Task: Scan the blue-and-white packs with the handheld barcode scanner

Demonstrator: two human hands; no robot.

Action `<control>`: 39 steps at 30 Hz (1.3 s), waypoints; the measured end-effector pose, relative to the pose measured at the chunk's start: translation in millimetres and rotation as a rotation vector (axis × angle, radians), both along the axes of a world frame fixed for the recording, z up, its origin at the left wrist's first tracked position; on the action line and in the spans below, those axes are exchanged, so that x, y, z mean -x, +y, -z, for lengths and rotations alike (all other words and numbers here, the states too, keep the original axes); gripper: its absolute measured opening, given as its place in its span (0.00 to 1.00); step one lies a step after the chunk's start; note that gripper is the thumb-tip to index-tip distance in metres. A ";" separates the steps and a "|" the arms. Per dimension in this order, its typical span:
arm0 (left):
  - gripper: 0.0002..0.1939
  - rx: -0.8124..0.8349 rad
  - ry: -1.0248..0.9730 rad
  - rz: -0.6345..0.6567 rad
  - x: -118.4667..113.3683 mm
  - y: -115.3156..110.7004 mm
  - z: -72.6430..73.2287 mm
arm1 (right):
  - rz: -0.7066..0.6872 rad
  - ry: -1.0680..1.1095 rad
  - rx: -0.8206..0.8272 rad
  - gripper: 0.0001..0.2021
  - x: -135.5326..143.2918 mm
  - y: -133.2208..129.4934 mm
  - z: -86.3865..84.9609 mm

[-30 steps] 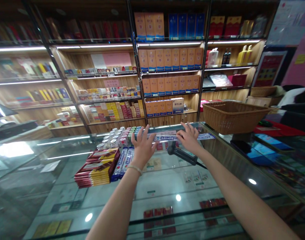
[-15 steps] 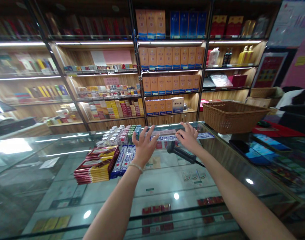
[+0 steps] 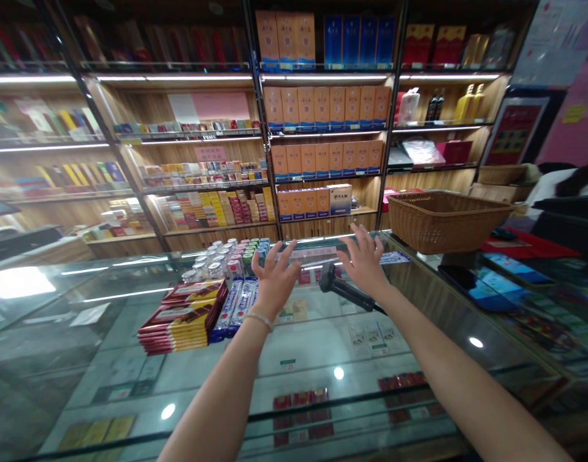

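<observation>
My left hand (image 3: pixel 275 280) is open with spread fingers, held over the glass counter beside a row of blue-and-white packets (image 3: pixel 239 305). My right hand (image 3: pixel 364 262) is open too, its fingers spread above a black handheld scanner (image 3: pixel 345 289). Neither hand holds anything. Right of my right hand's fingers a blue-and-white packet (image 3: pixel 394 257) lies on the glass. A stack of red-and-yellow packets (image 3: pixel 185 317) sits left of the blue-and-white ones. Behind them stand several small clear and coloured containers (image 3: pixel 221 256).
A wicker basket (image 3: pixel 443 221) stands at the counter's back right. Blue flat packs (image 3: pixel 501 292) and a red sheet (image 3: pixel 535 244) lie beyond it on the right. Shelves behind hold orange boxes (image 3: pixel 323 160). Part of a person (image 3: pixel 554 186) shows at the right edge.
The blue-and-white strip that showed between my hands can no longer be seen there. My right hand's fingers have opened wider. The view has shifted slightly.
</observation>
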State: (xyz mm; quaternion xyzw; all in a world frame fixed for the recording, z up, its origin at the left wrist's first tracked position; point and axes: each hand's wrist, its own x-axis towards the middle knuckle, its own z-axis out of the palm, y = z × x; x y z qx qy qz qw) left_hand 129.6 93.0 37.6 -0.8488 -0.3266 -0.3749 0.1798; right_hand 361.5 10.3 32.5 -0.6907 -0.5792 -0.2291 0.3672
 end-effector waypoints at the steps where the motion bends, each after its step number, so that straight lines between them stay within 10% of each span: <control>1: 0.10 0.004 -0.002 -0.004 0.3 -0.3 -1.6 | 0.015 -0.028 -0.036 0.22 -0.5 -2.6 -2.2; 27: 0.15 0.190 0.100 0.059 1.8 4.7 -7.4 | -0.023 -0.297 0.006 0.13 -12.3 1.1 18.0; 39: 0.18 0.092 -0.002 0.006 -0.5 0.6 -6.7 | -0.007 -0.477 -0.288 0.11 -13.9 7.5 21.6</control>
